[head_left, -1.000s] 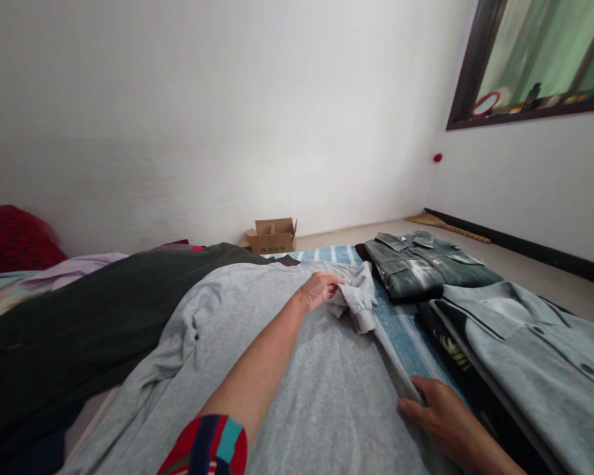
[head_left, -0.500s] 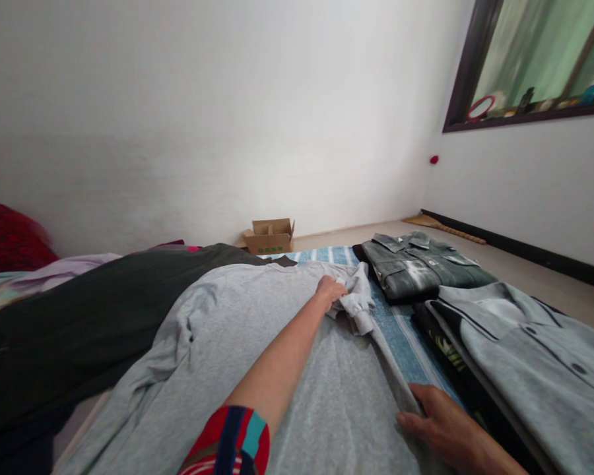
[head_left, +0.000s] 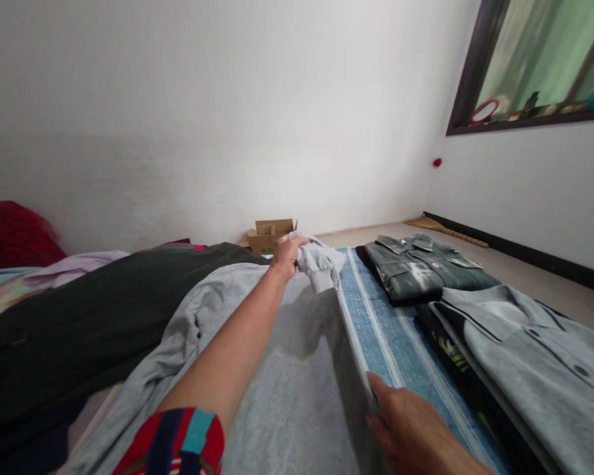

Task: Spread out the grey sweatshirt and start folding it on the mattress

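Observation:
A light grey long-sleeved shirt (head_left: 297,343) lies spread out in front of me, its right edge raised off the sheet. My left hand (head_left: 286,256) is closed on the bunched cloth near the shirt's far end, where a ribbed cuff (head_left: 321,280) hangs down. Lower on the same side edge, my right hand (head_left: 400,415) pinches the cloth between thumb and fingers. The shirt's other sleeve (head_left: 163,369) stretches toward me on the left.
A blue-striped sheet (head_left: 376,330) lies underneath. Folded at right are a grey denim jacket (head_left: 420,267) and a stack topped by a grey collared shirt (head_left: 534,349). Dark garments (head_left: 103,303) are heaped at left. A cardboard box (head_left: 272,236) stands by the wall.
Both hands have moved left with the shirt's right edge, lifting it and drawing it inward. More of the striped sheet shows on the right.

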The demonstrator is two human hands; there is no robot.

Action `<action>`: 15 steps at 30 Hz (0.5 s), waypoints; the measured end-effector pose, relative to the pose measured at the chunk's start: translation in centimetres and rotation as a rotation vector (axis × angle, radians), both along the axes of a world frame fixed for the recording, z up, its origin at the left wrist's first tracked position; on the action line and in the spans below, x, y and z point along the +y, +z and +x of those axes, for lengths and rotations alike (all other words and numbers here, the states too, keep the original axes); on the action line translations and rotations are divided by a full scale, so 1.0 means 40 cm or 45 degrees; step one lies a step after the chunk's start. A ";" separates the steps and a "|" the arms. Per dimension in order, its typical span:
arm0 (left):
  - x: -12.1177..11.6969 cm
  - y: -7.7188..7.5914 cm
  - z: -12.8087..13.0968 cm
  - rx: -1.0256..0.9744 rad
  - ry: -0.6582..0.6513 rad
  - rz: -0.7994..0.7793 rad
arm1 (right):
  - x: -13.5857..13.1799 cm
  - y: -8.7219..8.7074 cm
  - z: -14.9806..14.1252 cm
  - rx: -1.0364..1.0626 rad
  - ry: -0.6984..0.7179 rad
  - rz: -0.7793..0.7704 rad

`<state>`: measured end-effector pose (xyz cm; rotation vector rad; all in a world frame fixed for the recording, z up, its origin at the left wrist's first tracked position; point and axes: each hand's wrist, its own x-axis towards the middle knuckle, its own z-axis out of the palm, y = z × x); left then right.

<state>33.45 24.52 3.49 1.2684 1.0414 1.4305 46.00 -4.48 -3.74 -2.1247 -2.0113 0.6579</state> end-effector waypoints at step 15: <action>-0.047 -0.192 -0.323 0.393 0.283 -0.166 | 0.034 -0.081 -0.209 0.124 0.183 -0.091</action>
